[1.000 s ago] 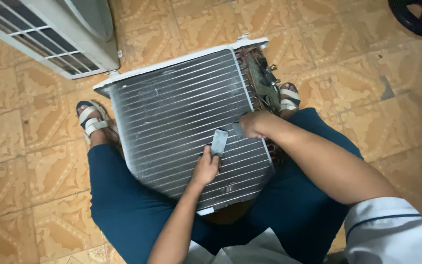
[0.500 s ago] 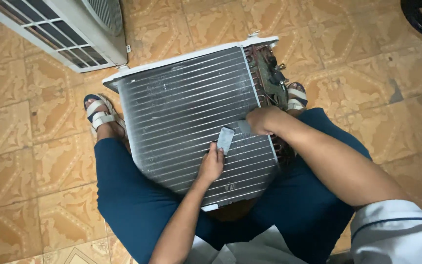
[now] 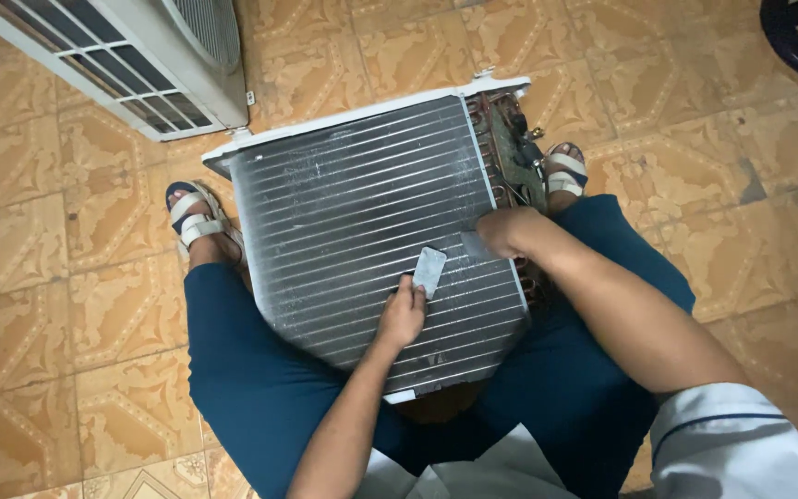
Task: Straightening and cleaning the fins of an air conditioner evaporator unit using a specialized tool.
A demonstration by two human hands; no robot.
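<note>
From the head camera, I see the finned coil (image 3: 371,240) propped against my knees on the tiled floor (image 3: 66,277). My left hand (image 3: 403,316) pinches a small grey flat tool (image 3: 429,271) against the fins; it has barely shifted in the last second, so the pass looks slow. My right hand (image 3: 507,231) is curled on the coil's right edge. A white outdoor unit (image 3: 122,55) sits top left; I see no labels.

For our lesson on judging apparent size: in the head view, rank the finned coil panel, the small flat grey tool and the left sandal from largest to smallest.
1. finned coil panel
2. left sandal
3. small flat grey tool, held in the left hand; it is nearer the camera, yet looks smallest.
</note>
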